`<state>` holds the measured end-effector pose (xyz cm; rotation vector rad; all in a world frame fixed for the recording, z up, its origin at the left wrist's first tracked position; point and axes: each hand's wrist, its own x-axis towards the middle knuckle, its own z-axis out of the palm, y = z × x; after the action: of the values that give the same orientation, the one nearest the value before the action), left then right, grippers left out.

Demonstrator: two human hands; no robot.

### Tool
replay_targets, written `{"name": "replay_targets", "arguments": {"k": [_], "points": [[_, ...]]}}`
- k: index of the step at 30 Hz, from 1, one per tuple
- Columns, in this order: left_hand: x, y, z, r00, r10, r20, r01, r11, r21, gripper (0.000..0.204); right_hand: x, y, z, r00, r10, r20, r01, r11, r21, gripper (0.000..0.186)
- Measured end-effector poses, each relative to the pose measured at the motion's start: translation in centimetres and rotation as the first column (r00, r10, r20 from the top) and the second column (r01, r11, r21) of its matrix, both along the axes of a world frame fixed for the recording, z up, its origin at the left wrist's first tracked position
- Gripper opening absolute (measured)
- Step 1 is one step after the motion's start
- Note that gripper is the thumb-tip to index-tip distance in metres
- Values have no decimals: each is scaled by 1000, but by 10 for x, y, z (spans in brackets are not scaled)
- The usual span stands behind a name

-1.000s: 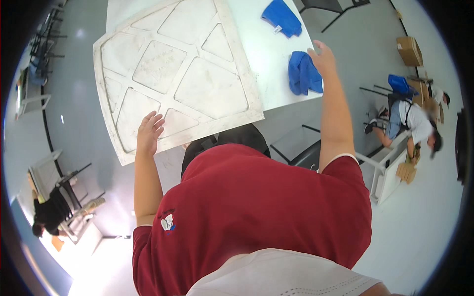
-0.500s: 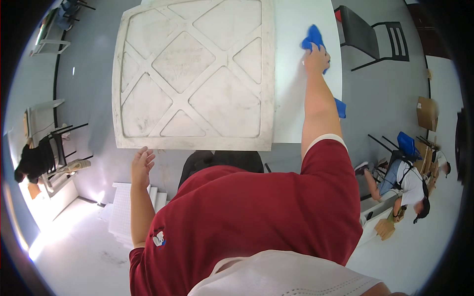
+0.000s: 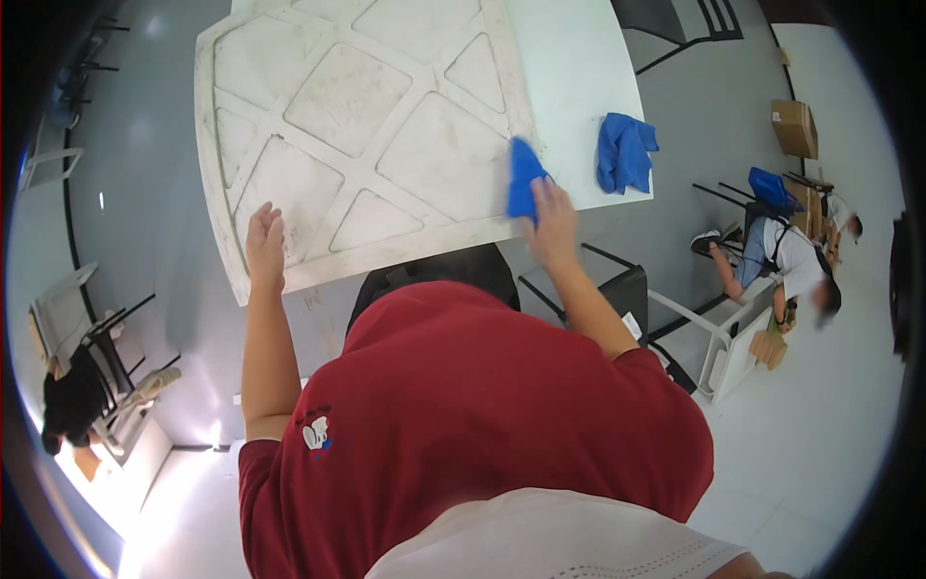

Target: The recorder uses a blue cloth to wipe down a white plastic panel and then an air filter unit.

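A large off-white panel [image 3: 353, 179] with raised crossing ribs and grey smudges lies on a white table [image 3: 571, 68]. My right hand [image 3: 554, 224], slightly blurred, is closed on a blue cloth [image 3: 525, 179] at the panel's near right corner. Over the near left part of the panel is my left hand [image 3: 265, 238], fingers stretched out and holding nothing; whether it touches the surface I cannot tell. A second blue cloth [image 3: 626, 152] lies crumpled on the table near its right edge.
A black chair [image 3: 656, 24] stands beyond the table's right side, and another dark chair [image 3: 625, 297] is close by my right arm. One person [image 3: 799, 253] sits far right near cardboard boxes [image 3: 795, 128]; another person [image 3: 77, 398] is at far left.
My right hand has come back from the table's far right to the panel's near right corner with the cloth. My left hand has moved forward from the near edge over the panel.
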<state>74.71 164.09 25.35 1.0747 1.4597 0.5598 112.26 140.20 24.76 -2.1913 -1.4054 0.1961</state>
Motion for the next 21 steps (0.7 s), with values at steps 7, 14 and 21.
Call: {"name": "replay_targets", "arguments": {"k": [7,14,21], "points": [[32,34,-38,745,-319,-586,577,749,326,73,-1,55,-22,951,38,306,58,953,-298,56],[64,20,-30,588,-319,-743,565,820,95,94,80,200,-42,923,128,362,-76,985,-155,54],[67,24,-23,575,-322,-752,562,823,77,98,136,318,-54,918,144,371,-100,986,-135,52]]}}
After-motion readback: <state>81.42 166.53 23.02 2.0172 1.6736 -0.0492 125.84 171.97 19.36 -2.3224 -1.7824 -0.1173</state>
